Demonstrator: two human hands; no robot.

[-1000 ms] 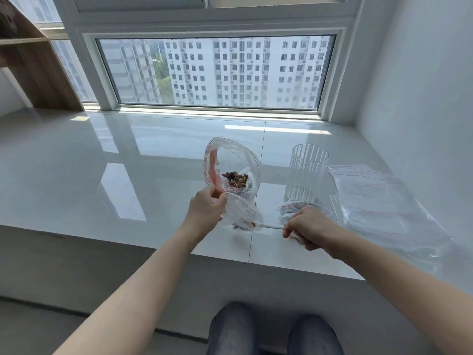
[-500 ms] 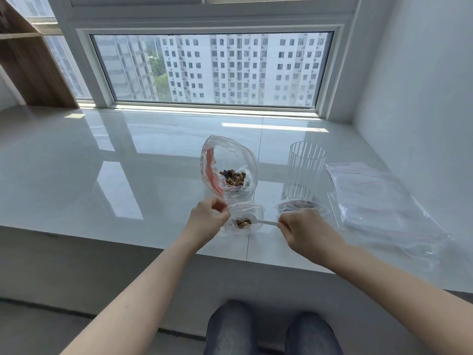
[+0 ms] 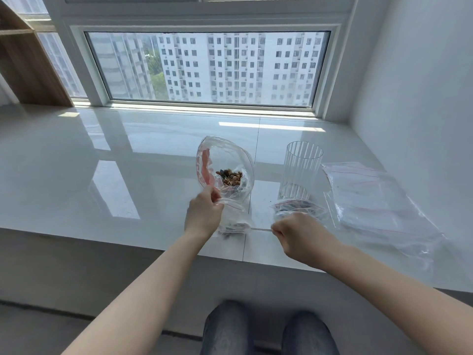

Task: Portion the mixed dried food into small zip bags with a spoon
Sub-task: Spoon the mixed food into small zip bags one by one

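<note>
A: What fills most of the frame?

B: A glossy white tiled ledge (image 3: 128,175) under a wide white-framed window (image 3: 204,67), with a brown wooden shelf unit (image 3: 28,65) cut off at the upper left edge. At the right, a flat stack of clear zip bags with red seal lines (image 3: 378,206) lies on the ledge; how many are in it is hard to tell, since the layers blur together.

A: And around the centre?

B: A large clear plastic bag with a red strip at its mouth (image 3: 225,162) stands open, with the mixed brown dried food (image 3: 229,177) low inside it. To its right stands a clear ribbed glass tumbler (image 3: 300,170). In front of the tumbler lies a small filled zip bag (image 3: 297,208), its near part hidden by the right hand (image 3: 299,237).

A: What are the hands doing?

B: The left hand (image 3: 204,213) pinches the rim of a small clear zip bag (image 3: 234,216) just in front of the large one, thumb and fingers curled on the plastic. The right hand is a closed fist round the handle of a thin clear plastic spoon (image 3: 259,229), which reaches left into that small bag. The bowl of the spoon is hard to make out through the crumpled plastic, and only a dark smudge of contents shows at the bag's bottom.
</note>
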